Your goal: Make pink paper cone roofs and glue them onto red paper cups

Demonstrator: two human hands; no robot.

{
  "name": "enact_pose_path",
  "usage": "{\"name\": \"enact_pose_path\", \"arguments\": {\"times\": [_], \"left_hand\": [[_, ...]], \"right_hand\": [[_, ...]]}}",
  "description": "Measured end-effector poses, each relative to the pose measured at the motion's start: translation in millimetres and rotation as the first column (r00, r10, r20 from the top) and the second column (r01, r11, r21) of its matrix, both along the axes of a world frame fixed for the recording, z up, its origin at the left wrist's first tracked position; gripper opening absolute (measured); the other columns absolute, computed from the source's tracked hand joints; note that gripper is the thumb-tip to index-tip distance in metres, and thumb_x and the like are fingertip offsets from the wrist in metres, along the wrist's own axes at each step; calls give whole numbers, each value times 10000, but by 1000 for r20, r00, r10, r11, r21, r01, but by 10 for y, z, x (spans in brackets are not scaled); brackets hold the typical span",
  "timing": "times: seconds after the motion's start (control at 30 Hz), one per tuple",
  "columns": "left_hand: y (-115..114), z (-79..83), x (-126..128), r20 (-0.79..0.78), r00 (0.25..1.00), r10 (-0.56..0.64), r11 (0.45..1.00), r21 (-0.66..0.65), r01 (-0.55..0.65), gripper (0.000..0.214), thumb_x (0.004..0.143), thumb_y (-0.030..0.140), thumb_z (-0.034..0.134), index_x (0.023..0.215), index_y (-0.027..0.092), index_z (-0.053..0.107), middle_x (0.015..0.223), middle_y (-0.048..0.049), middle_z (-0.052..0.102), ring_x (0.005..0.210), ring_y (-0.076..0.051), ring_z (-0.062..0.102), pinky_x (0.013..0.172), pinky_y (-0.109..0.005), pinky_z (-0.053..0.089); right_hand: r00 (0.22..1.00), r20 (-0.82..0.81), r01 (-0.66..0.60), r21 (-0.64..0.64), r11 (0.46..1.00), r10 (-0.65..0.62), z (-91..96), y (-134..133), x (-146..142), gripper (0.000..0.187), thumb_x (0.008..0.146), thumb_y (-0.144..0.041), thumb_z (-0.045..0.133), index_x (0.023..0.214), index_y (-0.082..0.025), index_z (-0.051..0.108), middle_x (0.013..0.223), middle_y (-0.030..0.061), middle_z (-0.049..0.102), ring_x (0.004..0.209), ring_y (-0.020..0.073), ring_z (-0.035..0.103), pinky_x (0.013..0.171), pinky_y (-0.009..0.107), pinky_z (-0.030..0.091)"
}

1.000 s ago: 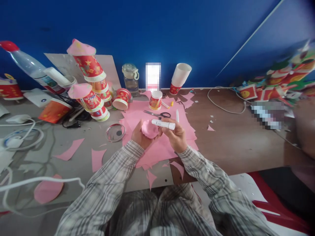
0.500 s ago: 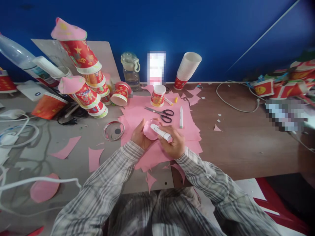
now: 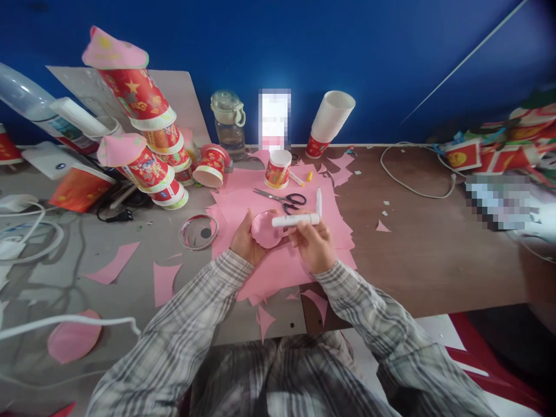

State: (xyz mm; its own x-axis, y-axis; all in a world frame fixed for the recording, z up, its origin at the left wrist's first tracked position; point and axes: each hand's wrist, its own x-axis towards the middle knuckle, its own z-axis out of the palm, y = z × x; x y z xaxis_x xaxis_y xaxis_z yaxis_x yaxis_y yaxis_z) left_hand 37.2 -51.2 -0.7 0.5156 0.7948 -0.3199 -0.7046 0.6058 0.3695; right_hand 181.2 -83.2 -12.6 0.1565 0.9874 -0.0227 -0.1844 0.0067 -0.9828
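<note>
My left hand (image 3: 244, 242) is wrapped round a cup covered by a round pink paper disc (image 3: 266, 229), held over the pink paper sheets (image 3: 278, 263). My right hand (image 3: 313, 243) grips a white glue stick (image 3: 295, 220), lying level with its tip at the right edge of the disc. Black-handled scissors (image 3: 283, 199) and a white marker (image 3: 318, 201) lie on the pink sheets just beyond my hands. A red paper cup (image 3: 277, 169) stands upright behind the scissors.
Stacks of red cups topped with pink paper (image 3: 139, 145) lean at the back left. A stack of white cups (image 3: 330, 121) and a clear jar (image 3: 229, 124) stand by the blue wall. A tape ring (image 3: 198, 231), pink scraps (image 3: 113, 263) and white cables (image 3: 65, 321) lie left.
The glue stick went from level, to tip down on the pink disc, and is now level again at the disc's right edge. The view shifted slightly to the right.
</note>
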Motion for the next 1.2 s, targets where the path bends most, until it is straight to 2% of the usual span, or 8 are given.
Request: {"name": "enact_pose_path", "arguments": {"times": [0.17,0.37,0.47,0.53,0.6,0.7,0.8,1.2], "left_hand": [[11,-44,-21,-15,1000,-25,1000,8,25,563,759,551,271,1001,112,526,829,-144,653,808,-280,619,804,-536,442],[9,-37,-16,-37,999,-19,1000,7,19,583,747,569,289,1001,99,522,820,-141,651,822,-273,614,821,-540,433],[6,-36,-9,-39,999,-12,1000,-17,12,598,730,590,304,999,103,525,813,-139,650,834,-280,607,790,-525,452],[1,-33,-1,-28,1000,-4,999,-33,3,596,724,598,312,988,110,529,821,-130,650,828,-276,604,761,-502,470],[-6,-23,7,-25,1000,11,999,-40,-12,569,737,580,316,968,110,538,807,-114,650,788,-249,608,735,-456,487],[-21,2,14,-35,999,9,1000,-25,-10,552,754,557,310,950,99,547,765,-102,647,738,-217,608,706,-390,498],[-34,26,17,-43,999,-6,1000,-14,5,564,754,565,295,949,101,549,755,-102,644,725,-214,607,666,-356,501],[-43,18,23,-15,1000,-12,1000,-10,11,556,751,568,306,949,112,555,722,-85,643,582,-156,591,519,-262,472]], "right_hand": [[862,-506,-80,-171,982,-17,98,153,71,263,780,-401,727,656,-216,586,541,-75,600,376,44,354,486,253,458],[795,-606,-125,-202,971,-24,124,167,63,314,806,-384,735,623,-202,556,527,-87,613,353,22,344,494,223,461],[912,-409,-29,-96,995,-13,65,113,40,260,779,-439,753,725,-219,626,546,-88,604,372,45,382,453,233,403],[995,-90,59,95,994,-51,6,46,25,189,801,-407,740,892,-249,687,642,-61,667,459,89,505,495,264,436],[951,276,34,354,935,-139,-57,-20,10,215,812,-332,730,1018,-278,706,819,-12,751,652,152,650,636,333,527],[758,590,-183,600,779,-276,-132,-66,-20,234,812,-266,707,1046,-284,716,932,28,789,862,220,701,794,412,559],[634,662,-258,668,698,-399,-165,-57,-46,235,831,-253,690,1065,-271,712,863,27,788,866,231,668,771,401,545],[490,703,-306,693,653,-516,-146,-52,-126,202,846,-226,706,1047,-246,704,874,-3,811,911,211,639,839,369,456]]}}
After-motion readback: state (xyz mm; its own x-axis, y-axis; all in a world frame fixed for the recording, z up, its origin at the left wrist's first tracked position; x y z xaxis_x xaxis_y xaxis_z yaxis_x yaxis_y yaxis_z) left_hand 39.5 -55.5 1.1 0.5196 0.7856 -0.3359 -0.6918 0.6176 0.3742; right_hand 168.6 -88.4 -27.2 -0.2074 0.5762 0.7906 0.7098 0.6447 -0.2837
